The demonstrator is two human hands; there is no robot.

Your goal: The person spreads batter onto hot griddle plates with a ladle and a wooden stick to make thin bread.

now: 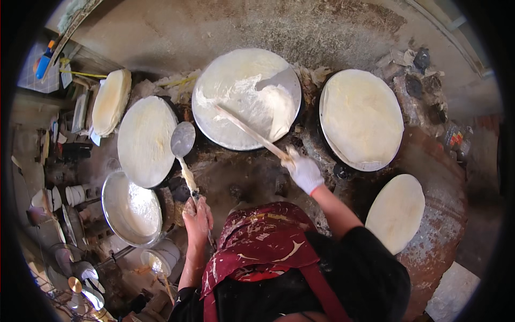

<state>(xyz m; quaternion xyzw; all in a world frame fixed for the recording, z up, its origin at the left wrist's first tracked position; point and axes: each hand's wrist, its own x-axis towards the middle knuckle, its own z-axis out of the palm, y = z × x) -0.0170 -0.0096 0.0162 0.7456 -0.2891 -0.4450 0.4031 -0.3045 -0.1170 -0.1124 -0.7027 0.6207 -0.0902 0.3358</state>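
My right hand (pixel 303 171), in a white knit glove, grips a wooden batter spreader (pixel 249 131). The tool's far end lies in wet batter (pixel 277 106) on the middle round griddle (pixel 229 133). Batter coats part of that surface, and a patch at the upper right is bare grey metal. My bare left hand (pixel 197 215), smeared with batter, holds a metal ladle (pixel 183 139) by its handle, the bowl raised near the left griddle's edge. Thick batter clings along the ladle's handle. A pale round flatbread (pixel 147 143) covers the left griddle.
Another flatbread (pixel 361 120) covers the right griddle, and one more (pixel 396 213) lies on the rusty round tabletop (pixel 434 229). Flatbreads are stacked (pixel 112 102) at far left. A metal basin (pixel 132 209) of batter stands near my left hand, with a white bucket (pixel 161 257) below it.
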